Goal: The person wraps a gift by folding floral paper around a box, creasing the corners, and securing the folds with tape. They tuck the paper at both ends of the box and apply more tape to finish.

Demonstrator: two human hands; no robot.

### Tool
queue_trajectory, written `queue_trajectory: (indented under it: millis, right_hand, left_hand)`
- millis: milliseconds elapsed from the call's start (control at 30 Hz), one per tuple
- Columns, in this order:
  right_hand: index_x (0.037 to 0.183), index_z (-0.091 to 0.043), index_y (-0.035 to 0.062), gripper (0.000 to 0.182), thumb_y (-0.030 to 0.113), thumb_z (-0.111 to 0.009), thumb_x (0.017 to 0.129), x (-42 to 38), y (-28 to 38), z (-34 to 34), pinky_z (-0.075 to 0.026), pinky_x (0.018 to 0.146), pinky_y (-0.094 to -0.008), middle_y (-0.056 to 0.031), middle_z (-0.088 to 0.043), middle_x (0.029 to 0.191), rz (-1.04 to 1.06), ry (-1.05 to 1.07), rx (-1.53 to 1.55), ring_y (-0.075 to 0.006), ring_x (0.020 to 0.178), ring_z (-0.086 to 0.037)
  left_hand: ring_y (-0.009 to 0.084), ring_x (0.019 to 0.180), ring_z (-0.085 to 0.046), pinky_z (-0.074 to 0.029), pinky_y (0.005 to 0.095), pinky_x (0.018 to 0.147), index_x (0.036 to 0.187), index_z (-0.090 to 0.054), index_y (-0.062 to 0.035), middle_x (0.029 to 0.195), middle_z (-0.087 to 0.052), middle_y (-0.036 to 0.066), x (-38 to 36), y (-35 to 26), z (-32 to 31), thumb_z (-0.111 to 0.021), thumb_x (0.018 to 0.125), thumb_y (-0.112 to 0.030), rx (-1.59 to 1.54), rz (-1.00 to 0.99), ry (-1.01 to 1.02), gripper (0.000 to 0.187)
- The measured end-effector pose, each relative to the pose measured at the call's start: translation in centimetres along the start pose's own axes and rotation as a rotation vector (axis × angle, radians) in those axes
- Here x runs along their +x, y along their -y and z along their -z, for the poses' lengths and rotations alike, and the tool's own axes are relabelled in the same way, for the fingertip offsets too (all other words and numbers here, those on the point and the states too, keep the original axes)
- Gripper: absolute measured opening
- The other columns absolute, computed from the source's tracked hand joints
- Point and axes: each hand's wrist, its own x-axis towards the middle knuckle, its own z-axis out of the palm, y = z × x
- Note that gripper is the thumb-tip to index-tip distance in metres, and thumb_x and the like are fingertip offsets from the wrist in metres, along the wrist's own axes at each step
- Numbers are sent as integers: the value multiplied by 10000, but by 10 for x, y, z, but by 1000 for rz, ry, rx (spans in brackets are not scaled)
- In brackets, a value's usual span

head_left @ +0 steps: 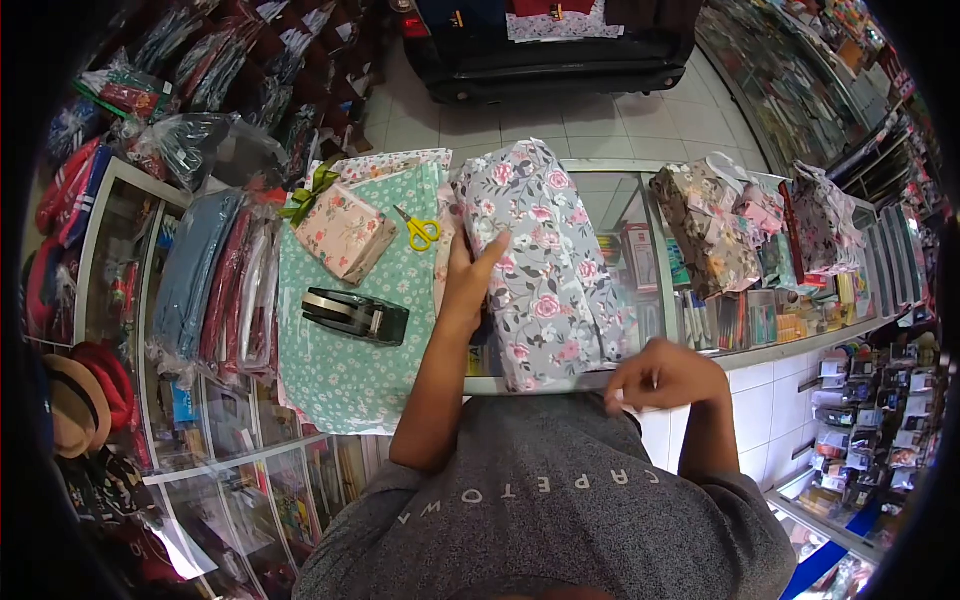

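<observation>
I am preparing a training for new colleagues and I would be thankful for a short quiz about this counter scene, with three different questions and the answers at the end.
1. True or false: the left hand is on the large grey floral parcel.
2. What colour are the handles of the scissors?
a) red
b) yellow
c) blue
3. Fill in: on the green floral paper, the black ____ lies nearer to the person than the small pink floral box.

Key:
1. True.
2. b) yellow.
3. tape dispenser.
</observation>
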Motion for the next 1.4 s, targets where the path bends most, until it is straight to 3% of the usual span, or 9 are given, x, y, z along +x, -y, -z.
queue_trajectory:
  millis: [67, 133, 367, 667, 800, 900, 1067, 1200, 1400]
  right_hand:
    - [1123, -783, 43, 186, 93, -742, 948, 12, -1, 2, -559, 696, -334, -112, -793, 989, 189, -561, 10, -214, 780, -738]
    - [1239, -723, 44, 363, -12, -666, 886, 27, 6, 13, -575, 920, -405, -157, -738, 1265, 308, -743, -343, -323, 1106, -724]
    - [1413, -614, 15, 579, -51, -547, 842, 82, -28, 55, -306, 1268, -561, -171, -536, 1580, 537, -371, -750, -400, 1536, -406]
    - [1447, -630, 69, 480, 52, -568, 971, 87, -56, 54, -281, 1271, -565, -142, -539, 1595, 679, -412, -513, -384, 1553, -394]
    - [1205, -770, 119, 399, -36, -659, 855, 83, -57, 53, -362, 1231, -580, -96, -679, 1437, 761, -504, -483, -358, 1450, -542]
    - [1000, -805, 115, 351, -54, -606, 764, 85, -59, 52, -343, 1233, -623, -90, -733, 1341, 825, -478, -535, -352, 1415, -576]
    - [1051, -770, 85, 283, 52, -689, 781, 80, -57, 52, -324, 1242, -623, -104, -716, 1353, 837, -446, -493, -354, 1413, -573]
    - [1290, -634, 45, 544, 160, -805, 786, 80, -54, 52, -296, 1252, -623, -146, -636, 1427, 776, -403, -521, -368, 1450, -517]
    - [1308, -626, 50, 592, 60, -819, 748, 92, -57, 49, -348, 1237, -524, -190, -521, 1547, 793, -461, -449, -419, 1476, -457]
  left_hand:
    - [329, 1465, -438, -332, 409, 1229, 1625, -256, 89, 1589, -433, 244, 6, 16, 12, -768, 963, -285, 570, -283, -60, 917]
    - [372, 1555, -320, -235, 424, 1280, 1630, -215, 111, 1661, -326, 289, -5, 4, 7, -712, 1003, -302, 643, -271, -8, 901]
    - [413, 1642, -107, -95, 486, 1308, 1661, -288, 7, 1745, -155, 305, -39, -6, 19, -605, 1042, -323, 978, -628, 133, 770]
    - [463, 1629, -137, -131, 549, 1289, 1280, -756, -36, 1740, -153, 327, -62, 13, 31, -698, 943, -552, 801, -671, 259, 619]
    - [463, 1631, -140, -149, 549, 1290, 1127, -829, -35, 1730, -198, 326, -64, 16, 33, -780, 885, -358, 650, -685, 274, 407]
    - [486, 1613, -203, -140, 558, 1298, 1035, -879, -156, 1645, -441, 259, -72, 14, 33, -729, 826, -191, 860, -750, 199, 260]
    - [453, 1605, -253, -196, 585, 1288, 1012, -877, -158, 1529, -606, 165, -78, 9, 34, -761, 809, -159, 981, -753, 309, 233]
    - [445, 1600, -264, -179, 586, 1287, 969, -863, -118, 1485, -636, 182, -80, 13, 31, -857, 755, -182, 885, -719, 270, 223]
    - [415, 1592, -303, -234, 543, 1289, 1322, -734, -67, 1550, -586, 142, -74, 24, 35, -848, 727, -66, 788, -710, 201, 606]
